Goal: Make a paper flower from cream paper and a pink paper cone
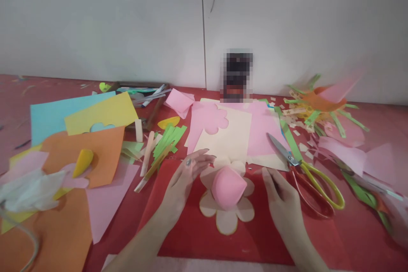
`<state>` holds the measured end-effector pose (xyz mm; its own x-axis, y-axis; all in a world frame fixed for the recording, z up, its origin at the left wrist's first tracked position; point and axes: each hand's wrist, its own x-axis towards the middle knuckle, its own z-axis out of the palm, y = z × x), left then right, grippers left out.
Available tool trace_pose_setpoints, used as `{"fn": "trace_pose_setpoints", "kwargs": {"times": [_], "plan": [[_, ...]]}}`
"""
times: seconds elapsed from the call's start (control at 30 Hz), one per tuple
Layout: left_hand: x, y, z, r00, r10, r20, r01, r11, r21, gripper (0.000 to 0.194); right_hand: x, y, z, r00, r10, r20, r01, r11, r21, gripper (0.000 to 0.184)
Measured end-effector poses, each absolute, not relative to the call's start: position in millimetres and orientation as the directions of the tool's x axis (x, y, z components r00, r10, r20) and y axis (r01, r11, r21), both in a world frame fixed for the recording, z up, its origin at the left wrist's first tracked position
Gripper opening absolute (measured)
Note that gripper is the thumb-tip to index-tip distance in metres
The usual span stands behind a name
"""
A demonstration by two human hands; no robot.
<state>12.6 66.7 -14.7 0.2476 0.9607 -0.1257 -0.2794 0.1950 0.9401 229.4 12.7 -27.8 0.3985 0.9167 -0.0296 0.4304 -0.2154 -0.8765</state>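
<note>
A pink paper cone [227,188] sits on the middle of a cream paper flower [227,222] with rounded petals, its point turned to the right. The flower lies on a red sheet [188,240]. At the flower's left edge is my left hand [186,174], open, with its fingers stretched out above the upper left petal. My right hand [283,197] is just right of the flower, fingers loosely bent and apart, with nothing seen in it. Beyond its knuckles lie scissors [293,162] with one yellow and one red handle loop.
Pink and cream sheets [229,129] lie ahead of the flower. Green strips [168,139] and coloured paper [105,157] are to the left. An orange and green paper piece [325,100] stands among scraps at right. A grey wall [127,21] rises behind.
</note>
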Motion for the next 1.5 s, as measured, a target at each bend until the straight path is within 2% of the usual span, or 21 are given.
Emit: {"fn": "trace_pose_setpoints", "kwargs": {"times": [0.1,0.2,0.4,0.57,0.63,0.7,0.77,0.83,0.9,0.97,1.07,1.1,1.17,1.23,1.3,1.4,1.5], "plan": [[10.3,65.1,-15.1,0.291,0.952,-0.090,-0.231,0.162,0.959,0.045,229.4,12.2,-28.6,0.393,0.919,-0.020,0.449,-0.211,-0.868,0.033],[10.7,60.2,-12.4,0.345,0.937,-0.050,-0.099,0.089,0.991,0.042,229.3,12.7,-28.4,0.391,0.920,-0.001,0.468,-0.200,-0.861,0.033],[22.6,47.6,-1.2,0.434,0.883,-0.180,0.238,0.081,0.968,0.074,227.4,14.9,-24.5,0.368,0.930,0.012,0.482,-0.179,-0.858,0.034],[29.6,46.2,-5.3,0.411,0.903,-0.123,0.366,-0.040,0.930,0.067,226.7,17.0,-20.2,0.348,0.937,0.011,0.473,-0.165,-0.865,0.034],[30.0,49.8,-7.8,0.374,0.918,-0.131,0.322,0.004,0.947,0.063,227.0,18.0,-19.7,0.346,0.938,0.004,0.483,-0.175,-0.858,0.033],[28.4,56.6,-8.0,0.290,0.949,-0.122,0.202,0.064,0.977,0.063,227.5,18.9,-19.9,0.350,0.937,0.001,0.495,-0.184,-0.849,0.031],[24.4,65.7,-5.7,0.146,0.983,-0.113,-0.034,0.120,0.992,0.061,228.0,19.5,-20.4,0.345,0.938,0.009,0.509,-0.179,-0.842,0.030],[18.8,74.5,-2.6,0.009,0.989,-0.150,-0.322,0.145,0.935,0.052,228.4,20.0,-21.4,0.337,0.941,0.020,0.524,-0.170,-0.834,0.030],[14.0,80.6,-1.3,0.032,0.977,-0.210,-0.490,0.198,0.849,0.062,229.1,20.6,-23.1,0.328,0.943,0.052,0.539,-0.142,-0.831,0.031],[12.4,82.4,-3.6,0.083,0.977,-0.194,-0.526,0.209,0.825,0.065,229.9,21.5,-25.8,0.314,0.946,0.079,0.549,-0.113,-0.828,0.032],[17.1,78.5,-12.6,0.091,0.989,-0.118,-0.388,0.144,0.911,0.054,230.5,23.7,-30.3,0.300,0.947,0.112,0.617,-0.103,-0.780,0.032],[19.5,76.4,-16.0,0.101,0.992,-0.072,-0.290,0.098,0.952,0.047,230.3,24.5,-31.5,0.287,0.948,0.136,0.653,-0.090,-0.752,0.032],[23.7,71.9,-21.9,0.092,0.991,0.097,-0.007,-0.096,0.995,0.035,229.3,25.8,-32.6,0.272,0.943,0.190,0.724,-0.070,-0.687,0.031],[25.7,68.3,-25.5,0.170,0.963,0.211,0.303,-0.254,0.918,0.028,227.6,26.3,-32.1,0.265,0.946,0.190,0.753,-0.080,-0.653,0.030],[25.9,65.9,-26.9,0.257,0.934,0.249,0.476,-0.347,0.808,0.032,225.8,26.2,-30.6,0.259,0.952,0.161,0.752,-0.095,-0.653,0.028],[25.0,64.5,-27.6,0.313,0.917,0.249,0.566,-0.390,0.726,0.035,224.8,26.0,-28.9,0.259,0.958,0.121,0.732,-0.113,-0.672,0.025],[24.5,64.3,-28.9,0.320,0.917,0.237,0.601,-0.390,0.698,0.035,227.0,27.0,-29.8,0.263,0.960,0.092,0.696,-0.123,-0.708,0.026]]}}
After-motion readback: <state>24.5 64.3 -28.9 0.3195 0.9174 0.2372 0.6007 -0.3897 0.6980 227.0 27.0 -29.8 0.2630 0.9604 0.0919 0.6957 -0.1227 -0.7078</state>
